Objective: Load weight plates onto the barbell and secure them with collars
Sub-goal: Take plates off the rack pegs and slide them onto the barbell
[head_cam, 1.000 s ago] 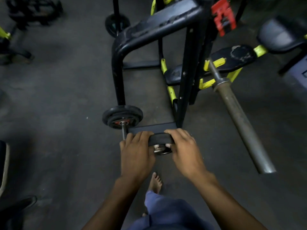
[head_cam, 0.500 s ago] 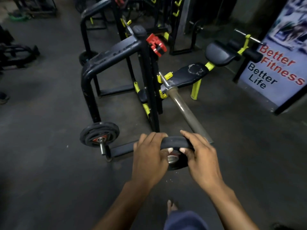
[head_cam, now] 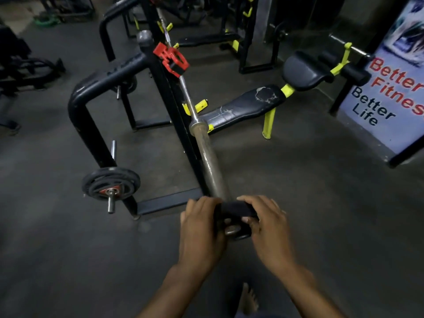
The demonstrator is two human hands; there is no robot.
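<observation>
I hold a small black weight plate (head_cam: 236, 210) upright in both hands, right at the near end of the barbell sleeve (head_cam: 210, 161). My left hand (head_cam: 202, 230) grips its left rim and my right hand (head_cam: 267, 228) grips its right rim. The plate's metal-ringed centre hole lines up with the sleeve tip, which is hidden behind the plate. The barbell rests on the black rack (head_cam: 174, 106). A red collar (head_cam: 172, 59) is clipped on the rack upright, far from my hands.
Black plates (head_cam: 111, 183) hang on a storage peg at the rack's lower left. A black and yellow bench (head_cam: 243, 106) lies right of the bar. A banner (head_cam: 387, 92) stands at the far right. My bare foot (head_cam: 249, 299) is on the dark floor.
Both hands lifted the plate from near the rack's low storage peg and carried it right, up to the tip of the barbell sleeve. My view tilted up.
</observation>
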